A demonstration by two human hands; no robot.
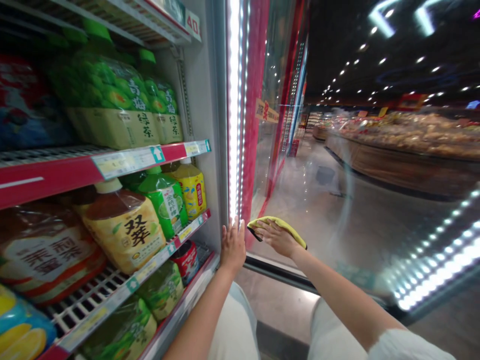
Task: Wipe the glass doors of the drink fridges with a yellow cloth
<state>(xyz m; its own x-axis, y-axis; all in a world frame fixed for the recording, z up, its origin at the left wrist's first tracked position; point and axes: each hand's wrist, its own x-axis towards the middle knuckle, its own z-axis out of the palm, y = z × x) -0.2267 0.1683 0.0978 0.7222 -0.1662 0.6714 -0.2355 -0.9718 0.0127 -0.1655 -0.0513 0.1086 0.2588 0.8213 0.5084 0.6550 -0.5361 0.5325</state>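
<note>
A yellow cloth [296, 235] with dark edging is pressed against the glass door [300, 200] of a drinks fridge. My right hand [277, 239] holds it there, fingers laid over the cloth near the lower part of the pane. To the left, my left hand [233, 245] has its fingers stretched upward against the fridge's door frame, at the foot of a bright vertical light strip [235, 125]. Nothing shows in that hand. The door stands swung open beside the shelves.
Fridge shelves [56, 177] on the left hold several large bottles, among them a green tea bottle [112, 100] and a brown tea bottle [125, 227]. Through the glass appear a shiny floor and a round produce stand [405, 160]. Another light strip [442, 270] runs along the door's right side.
</note>
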